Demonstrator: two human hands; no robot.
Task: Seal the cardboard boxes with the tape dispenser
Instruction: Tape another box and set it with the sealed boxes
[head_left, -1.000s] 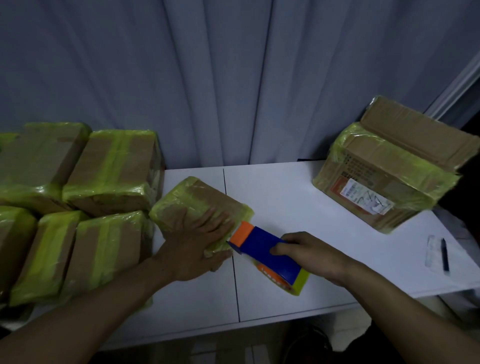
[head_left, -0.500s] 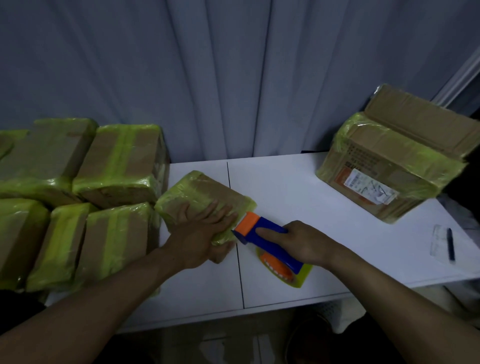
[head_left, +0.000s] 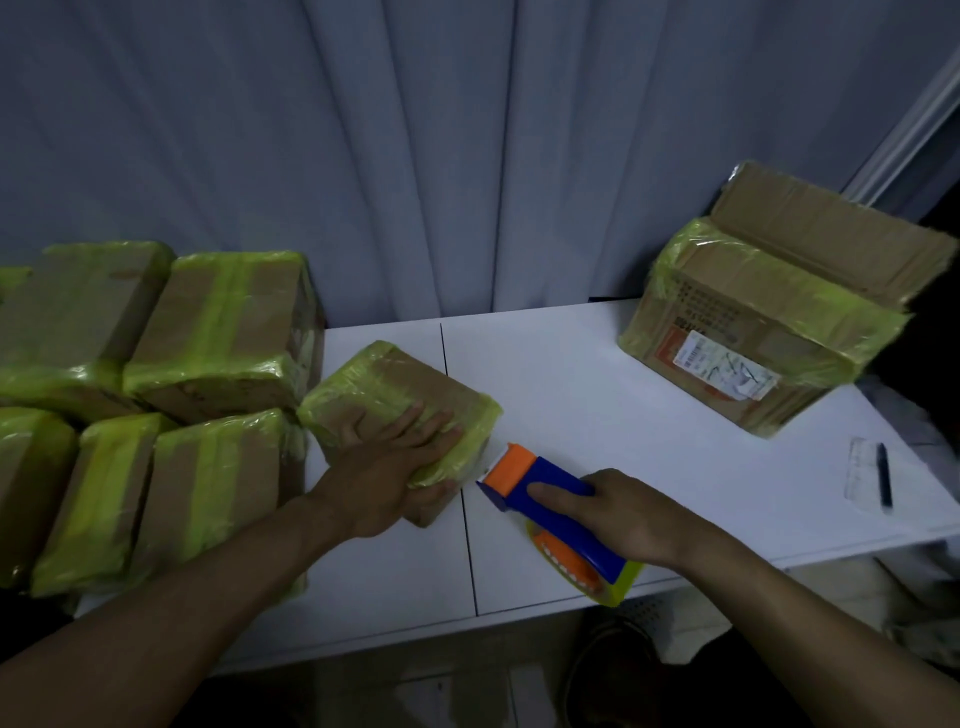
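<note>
We see a white table carrying taped boxes at left, a small box mid-table and a larger carton at right.

**Tape dispenser backs off the box**
The tape dispenser had its orange nose against the near corner of the small box a second ago; it now sits just clear of it, with a thin gap between. The right hand has shifted from the dispenser's side to its top, forefinger stretched along the blue body.
</note>
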